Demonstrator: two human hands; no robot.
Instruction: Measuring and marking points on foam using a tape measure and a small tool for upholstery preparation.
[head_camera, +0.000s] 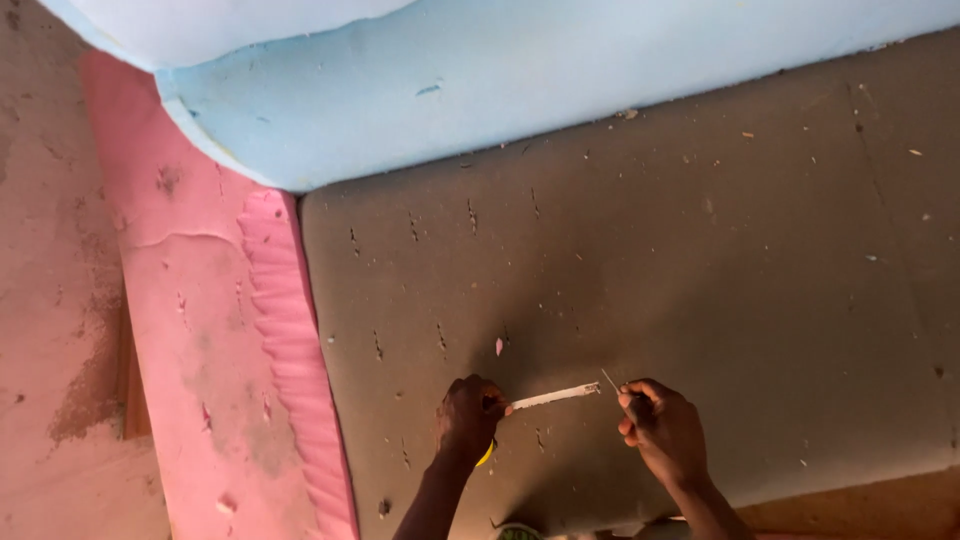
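My left hand (468, 415) grips a yellow-handled utility knife, whose pale blade (555, 396) sticks out to the right over a large grey-brown foam sheet (650, 270). A bit of the yellow handle (486, 456) shows under the hand. My right hand (660, 425) is closed beside the blade's tip, pinching a thin needle-like piece (609, 380) that points up and left. Both hands rest low on the grey sheet, close together.
A light blue foam slab (480, 80) lies across the top, overlapping the grey sheet. A pink foam sheet (215, 330) with a ragged cut edge lies to the left. Small foam crumbs dot the grey surface. A brown floor strip (860, 505) shows at the bottom right.
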